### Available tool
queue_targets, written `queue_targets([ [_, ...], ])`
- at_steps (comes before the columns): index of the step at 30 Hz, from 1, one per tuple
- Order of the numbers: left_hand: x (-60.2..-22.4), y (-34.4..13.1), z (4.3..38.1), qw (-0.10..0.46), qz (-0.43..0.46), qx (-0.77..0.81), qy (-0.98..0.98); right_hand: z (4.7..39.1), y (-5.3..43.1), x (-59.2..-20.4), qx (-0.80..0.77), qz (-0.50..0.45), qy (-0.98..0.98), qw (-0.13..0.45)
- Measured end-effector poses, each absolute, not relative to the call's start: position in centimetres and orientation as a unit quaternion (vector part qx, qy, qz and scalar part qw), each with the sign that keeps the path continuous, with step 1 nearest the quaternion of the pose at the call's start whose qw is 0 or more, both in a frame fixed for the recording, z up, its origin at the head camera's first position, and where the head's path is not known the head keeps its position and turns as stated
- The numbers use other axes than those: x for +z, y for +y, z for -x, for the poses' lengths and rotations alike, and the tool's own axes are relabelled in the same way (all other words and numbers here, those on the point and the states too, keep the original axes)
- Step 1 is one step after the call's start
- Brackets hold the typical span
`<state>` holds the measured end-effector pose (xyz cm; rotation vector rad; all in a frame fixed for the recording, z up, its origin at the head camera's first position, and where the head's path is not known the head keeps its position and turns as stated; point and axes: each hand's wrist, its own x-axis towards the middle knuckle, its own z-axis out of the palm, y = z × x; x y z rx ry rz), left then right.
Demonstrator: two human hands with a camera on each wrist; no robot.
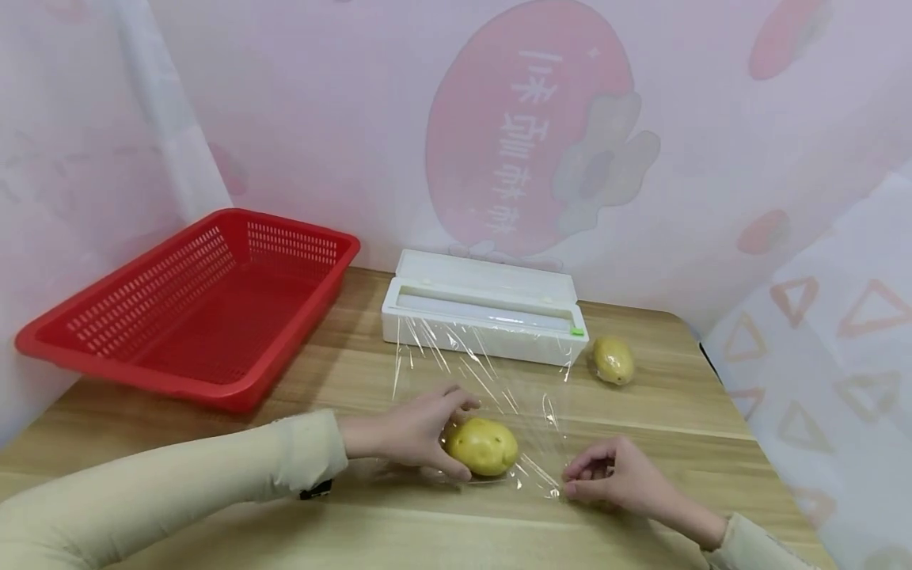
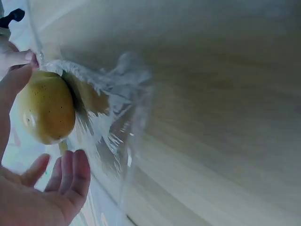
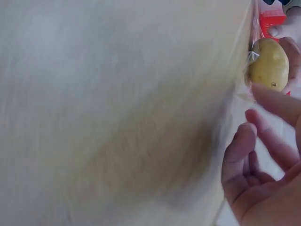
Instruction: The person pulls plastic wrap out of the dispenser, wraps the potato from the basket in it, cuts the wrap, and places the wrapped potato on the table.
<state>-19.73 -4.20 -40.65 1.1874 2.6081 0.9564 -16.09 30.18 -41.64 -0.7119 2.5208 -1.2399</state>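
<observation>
A yellow potato [image 1: 482,447] lies on a sheet of clear cling film [image 1: 499,396], which runs out from the white dispenser box [image 1: 492,340]. My left hand [image 1: 423,431] is at the potato's left side, thumb and fingers spread to either side of it. In the left wrist view, a small gap shows between the fingertips and the potato [image 2: 47,108]. Near the film's right front corner is my right hand [image 1: 616,479], its fingers bent. From the right wrist, the thumb and index finger [image 3: 277,103] stand apart, with no film visible between them.
At the left stands a red plastic basket [image 1: 249,317] with slotted sides. A second potato [image 1: 613,360], shiny as if wrapped, sits right of the dispenser, whose lid [image 1: 488,273] is raised. A green slider [image 1: 576,332] is on the box's right end. A printed cloth hangs behind the table.
</observation>
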Motion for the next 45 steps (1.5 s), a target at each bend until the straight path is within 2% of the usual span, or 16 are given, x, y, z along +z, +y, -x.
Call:
queue_targets([
  [4, -40.2, -5.9, 19.0, 0.052, -0.398, 0.292, 0.868, 16.0, 30.2, -41.2, -0.360, 0.352, 0.863, 0.048],
  [10, -40.1, -8.1, 18.6, 0.066, -0.466, 0.213, 0.856, 16.4, 29.9, -41.1, -0.285, 0.417, 0.863, 0.004],
  [18, -40.9, -9.1, 18.3, 0.076, -0.514, 0.201, 0.830, 16.8, 30.2, -41.6, -0.304, 0.429, 0.850, 0.042],
  [31, -41.2, -9.7, 18.4, 0.054, -0.536, 0.163, 0.827, 17.0, 30.4, -40.6, -0.311, 0.420, 0.853, 0.021],
  [39, -40.0, -10.2, 18.6, 0.082, -0.521, 0.211, 0.823, 17.1, 30.3, -40.4, -0.316, 0.418, 0.851, 0.025],
  [45, -39.6, -9.7, 18.6, 0.026, -0.471, 0.202, 0.859, 17.1, 30.2, -40.3, -0.321, 0.416, 0.850, 0.037],
])
